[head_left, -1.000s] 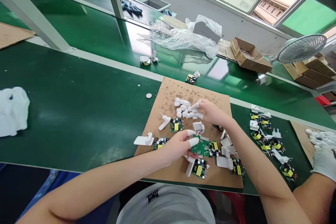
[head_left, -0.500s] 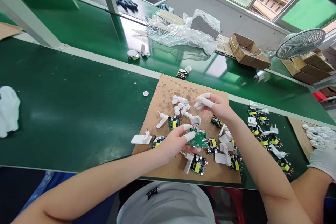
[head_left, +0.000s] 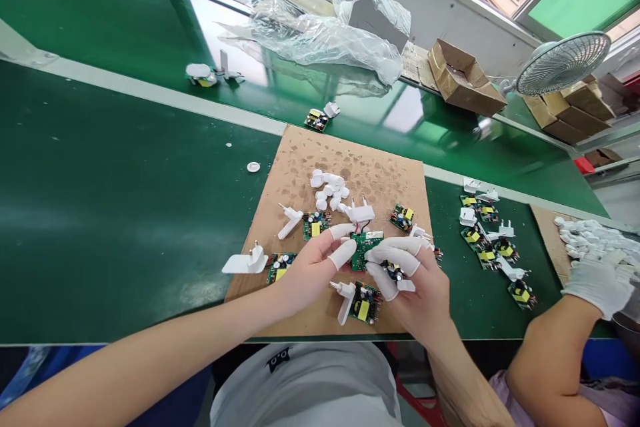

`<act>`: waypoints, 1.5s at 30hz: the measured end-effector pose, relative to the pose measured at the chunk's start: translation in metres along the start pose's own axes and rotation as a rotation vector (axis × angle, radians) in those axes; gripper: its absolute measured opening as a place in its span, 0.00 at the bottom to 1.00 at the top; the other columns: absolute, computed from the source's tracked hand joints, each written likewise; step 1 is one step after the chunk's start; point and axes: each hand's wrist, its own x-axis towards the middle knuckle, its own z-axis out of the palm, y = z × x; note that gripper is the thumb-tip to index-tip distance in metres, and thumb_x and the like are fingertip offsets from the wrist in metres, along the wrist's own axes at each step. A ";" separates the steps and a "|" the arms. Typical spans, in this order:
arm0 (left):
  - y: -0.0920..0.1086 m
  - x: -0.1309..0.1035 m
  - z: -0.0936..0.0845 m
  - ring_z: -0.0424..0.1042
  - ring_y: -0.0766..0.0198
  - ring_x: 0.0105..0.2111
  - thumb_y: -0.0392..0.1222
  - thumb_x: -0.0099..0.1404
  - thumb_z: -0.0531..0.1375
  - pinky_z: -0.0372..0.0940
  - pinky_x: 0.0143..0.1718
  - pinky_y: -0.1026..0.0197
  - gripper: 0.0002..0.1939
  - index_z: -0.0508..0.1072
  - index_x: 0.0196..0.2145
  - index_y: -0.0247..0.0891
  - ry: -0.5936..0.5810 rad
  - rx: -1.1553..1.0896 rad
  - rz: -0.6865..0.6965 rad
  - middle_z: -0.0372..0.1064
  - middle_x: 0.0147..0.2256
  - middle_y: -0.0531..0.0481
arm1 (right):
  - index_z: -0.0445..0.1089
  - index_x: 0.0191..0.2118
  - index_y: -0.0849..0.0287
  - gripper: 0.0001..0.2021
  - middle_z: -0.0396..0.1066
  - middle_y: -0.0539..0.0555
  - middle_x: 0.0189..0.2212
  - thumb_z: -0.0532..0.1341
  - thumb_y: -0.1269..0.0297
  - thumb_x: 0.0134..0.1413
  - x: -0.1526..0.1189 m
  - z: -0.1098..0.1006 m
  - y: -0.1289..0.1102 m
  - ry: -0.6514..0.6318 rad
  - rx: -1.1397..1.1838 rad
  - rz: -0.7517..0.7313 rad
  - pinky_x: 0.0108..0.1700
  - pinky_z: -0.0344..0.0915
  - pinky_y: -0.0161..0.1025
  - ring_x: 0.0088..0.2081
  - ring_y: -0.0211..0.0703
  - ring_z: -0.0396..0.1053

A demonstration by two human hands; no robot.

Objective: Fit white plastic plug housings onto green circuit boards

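Note:
My left hand [head_left: 317, 260], with white finger cots on its fingertips, grips a green circuit board [head_left: 359, 255] by its left edge, underside facing up. Short wires join the board to a white plug piece [head_left: 361, 213] just beyond it. Fingers of my right hand [head_left: 423, 273], also in white cots, are closed at the board's right edge and partly cover it. Close by lie another board with a white plug [head_left: 364, 303], a board at the left [head_left: 316, 223] and one at the upper right [head_left: 401, 217]. Small white pieces [head_left: 330, 190] are heaped behind the held board.
A cardboard sheet [head_left: 350, 147] lies under the work on the green bench [head_left: 125, 213]. More boards with plugs [head_left: 487, 253] sit to the right. A co-worker's gloved hand [head_left: 597, 283] is by a white heap. A fan [head_left: 565, 63] and a carton [head_left: 465, 80] stand behind.
My right hand has come down from near the white pieces to the board's right edge. My left hand still holds the board. The view has shifted slightly.

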 end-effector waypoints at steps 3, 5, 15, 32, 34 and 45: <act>0.003 -0.004 0.001 0.75 0.61 0.36 0.60 0.59 0.66 0.73 0.43 0.57 0.31 0.75 0.53 0.37 -0.020 0.076 0.029 0.79 0.42 0.44 | 0.75 0.43 0.49 0.10 0.71 0.54 0.44 0.65 0.71 0.58 -0.015 0.017 0.001 0.124 0.093 0.132 0.47 0.71 0.44 0.45 0.45 0.72; 0.007 -0.006 0.003 0.76 0.61 0.35 0.61 0.60 0.65 0.73 0.41 0.58 0.31 0.76 0.53 0.36 -0.039 0.114 0.051 0.79 0.41 0.44 | 0.75 0.45 0.48 0.11 0.70 0.54 0.46 0.66 0.69 0.57 -0.021 0.025 0.001 0.219 0.229 0.302 0.44 0.71 0.42 0.44 0.44 0.72; 0.007 -0.012 0.004 0.72 0.67 0.26 0.58 0.63 0.64 0.73 0.30 0.65 0.25 0.79 0.50 0.38 -0.107 0.133 0.158 0.78 0.31 0.47 | 0.73 0.49 0.52 0.12 0.78 0.53 0.43 0.66 0.62 0.59 -0.018 0.032 -0.005 0.068 0.723 0.601 0.48 0.72 0.40 0.43 0.43 0.75; 0.011 -0.012 0.007 0.74 0.64 0.29 0.52 0.61 0.67 0.75 0.29 0.62 0.25 0.70 0.52 0.40 -0.039 0.100 0.032 0.73 0.36 0.48 | 0.70 0.58 0.50 0.18 0.75 0.57 0.47 0.60 0.55 0.65 -0.021 0.039 -0.004 0.014 0.673 0.563 0.47 0.73 0.44 0.43 0.47 0.74; 0.016 -0.012 0.009 0.73 0.65 0.28 0.53 0.59 0.68 0.74 0.28 0.62 0.25 0.70 0.50 0.40 -0.058 0.088 0.033 0.73 0.35 0.49 | 0.70 0.58 0.51 0.20 0.75 0.58 0.47 0.62 0.55 0.62 -0.020 0.041 -0.005 0.044 0.665 0.589 0.45 0.74 0.43 0.42 0.46 0.73; 0.007 -0.012 -0.002 0.72 0.61 0.32 0.50 0.61 0.67 0.72 0.36 0.60 0.19 0.75 0.46 0.38 -0.131 0.197 0.076 0.73 0.32 0.47 | 0.73 0.45 0.52 0.13 0.76 0.52 0.37 0.70 0.61 0.54 -0.017 0.038 -0.005 0.077 0.661 0.612 0.31 0.70 0.35 0.28 0.37 0.69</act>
